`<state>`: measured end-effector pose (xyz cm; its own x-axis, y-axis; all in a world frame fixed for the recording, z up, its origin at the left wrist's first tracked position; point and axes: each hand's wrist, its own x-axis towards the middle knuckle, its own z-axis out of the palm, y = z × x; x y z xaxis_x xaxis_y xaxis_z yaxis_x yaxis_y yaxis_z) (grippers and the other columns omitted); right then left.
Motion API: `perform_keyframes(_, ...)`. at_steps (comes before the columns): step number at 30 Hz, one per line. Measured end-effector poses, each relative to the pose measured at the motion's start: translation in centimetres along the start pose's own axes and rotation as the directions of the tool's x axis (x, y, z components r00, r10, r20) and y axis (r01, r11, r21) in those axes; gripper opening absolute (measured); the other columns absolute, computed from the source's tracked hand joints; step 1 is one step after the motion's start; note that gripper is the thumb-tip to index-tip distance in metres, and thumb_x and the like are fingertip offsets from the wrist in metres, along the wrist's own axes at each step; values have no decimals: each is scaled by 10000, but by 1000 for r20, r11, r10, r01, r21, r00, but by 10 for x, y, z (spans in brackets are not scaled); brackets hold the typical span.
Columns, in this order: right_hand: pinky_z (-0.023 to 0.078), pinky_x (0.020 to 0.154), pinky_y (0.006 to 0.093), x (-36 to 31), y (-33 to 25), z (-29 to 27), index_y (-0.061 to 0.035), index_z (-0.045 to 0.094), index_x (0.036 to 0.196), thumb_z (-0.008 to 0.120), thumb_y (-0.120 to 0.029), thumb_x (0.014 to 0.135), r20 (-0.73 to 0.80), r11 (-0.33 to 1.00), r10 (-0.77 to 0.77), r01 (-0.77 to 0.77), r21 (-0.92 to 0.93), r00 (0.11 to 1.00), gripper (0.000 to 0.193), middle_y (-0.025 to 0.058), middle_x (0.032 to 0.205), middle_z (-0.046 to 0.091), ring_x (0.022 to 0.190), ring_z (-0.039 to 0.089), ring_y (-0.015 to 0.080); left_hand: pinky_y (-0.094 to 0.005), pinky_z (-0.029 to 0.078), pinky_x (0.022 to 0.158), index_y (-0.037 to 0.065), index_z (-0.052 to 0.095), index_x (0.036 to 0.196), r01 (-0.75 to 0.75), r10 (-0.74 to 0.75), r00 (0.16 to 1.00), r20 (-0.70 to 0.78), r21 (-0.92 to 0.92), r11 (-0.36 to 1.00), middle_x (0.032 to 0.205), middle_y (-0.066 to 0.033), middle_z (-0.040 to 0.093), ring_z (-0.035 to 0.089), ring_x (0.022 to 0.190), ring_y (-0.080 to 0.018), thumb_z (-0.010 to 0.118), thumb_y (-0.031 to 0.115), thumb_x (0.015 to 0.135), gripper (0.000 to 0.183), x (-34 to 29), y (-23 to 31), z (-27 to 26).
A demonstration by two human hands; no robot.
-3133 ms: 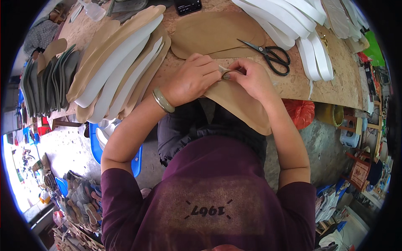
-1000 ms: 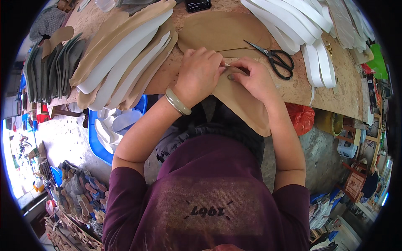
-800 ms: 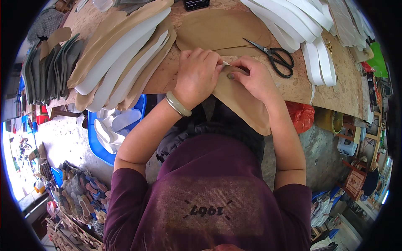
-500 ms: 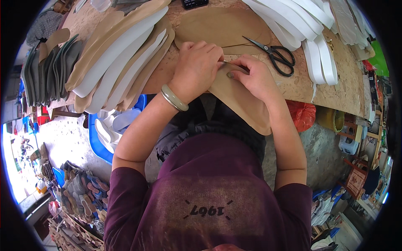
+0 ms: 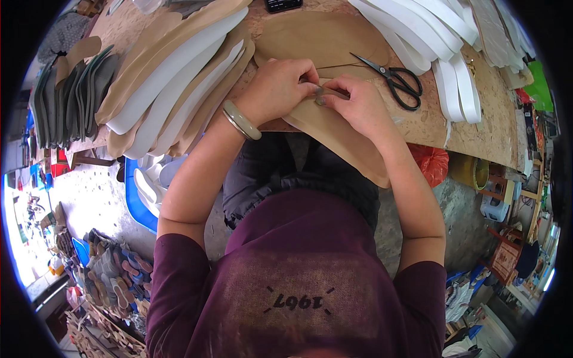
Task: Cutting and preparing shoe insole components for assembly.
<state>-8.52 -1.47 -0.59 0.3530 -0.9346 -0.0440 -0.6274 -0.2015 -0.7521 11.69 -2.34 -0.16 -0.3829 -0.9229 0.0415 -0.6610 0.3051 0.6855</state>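
A tan insole-shaped piece (image 5: 343, 140) slants over the table's near edge, its rounded near end lying by my right forearm. At its far end, the fingertips of my left hand (image 5: 280, 89) and my right hand (image 5: 355, 104) pinch it close together. A bangle circles my left wrist. What exactly lies between the fingertips is partly hidden. Just beyond the hands, flat tan insole pieces (image 5: 316, 39) lie overlapped on the table. Black-handled scissors (image 5: 397, 83) rest to the right of them, blades pointing away to the left.
Left of my hands, tan and white insoles (image 5: 173, 77) lie in a fanned row, with grey pieces (image 5: 68, 101) farther left. White looped strips (image 5: 418, 36) sit at the far right of the wooden table (image 5: 477, 128). A blue basin (image 5: 132, 197) and a red bag (image 5: 431, 164) stand below.
My left wrist has shifted a little left, and its fingers have moved along the insole's far end. My right fingertips have drawn slightly closer to them. Both hands still pinch the insole.
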Motion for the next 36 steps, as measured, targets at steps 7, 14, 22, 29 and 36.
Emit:
perform_keyframes(7,494,672,391,3,3,8,-25,741,943,733,-179,815,-65,1000,-24,24,2,998,200,137,851,678,736,646,323,-321,518,795,6,645,1062,59,-72,997,-41,-266,962,978,-106,698,660,887,-198,660,151,868,243,-12,-20,-4)
perform_keyframes(14,507,701,380,2,0,6,-20,733,956,714,-163,831,-56,997,-69,67,-39,996,190,134,879,674,780,659,322,-331,509,775,-10,623,1013,-69,50,973,-227,-77,995,881,-98,622,635,856,-232,675,98,841,209,-33,-21,-1)
perform_keyframes(22,522,772,377,5,-3,12,-16,702,1053,736,-172,823,-32,997,-72,72,7,997,280,135,974,683,865,668,312,-361,510,735,-6,613,937,38,-76,928,-366,-110,993,887,-118,643,639,815,-269,674,76,831,147,-37,-16,11)
perform_keyframes(29,508,794,319,9,-5,10,-9,689,1087,747,-143,828,32,999,15,-17,40,999,298,99,971,685,862,650,212,-326,518,736,-9,625,940,140,-218,906,-362,-230,963,857,-116,682,660,791,-210,677,110,872,146,-32,-19,15)
perform_keyframes(36,525,822,357,22,-15,11,-22,694,1076,736,-127,820,107,999,-24,20,35,994,279,128,993,680,923,667,285,-279,516,736,-4,628,1009,92,-194,935,-297,-326,941,892,-57,666,619,799,-130,709,106,862,200,-37,-29,12)
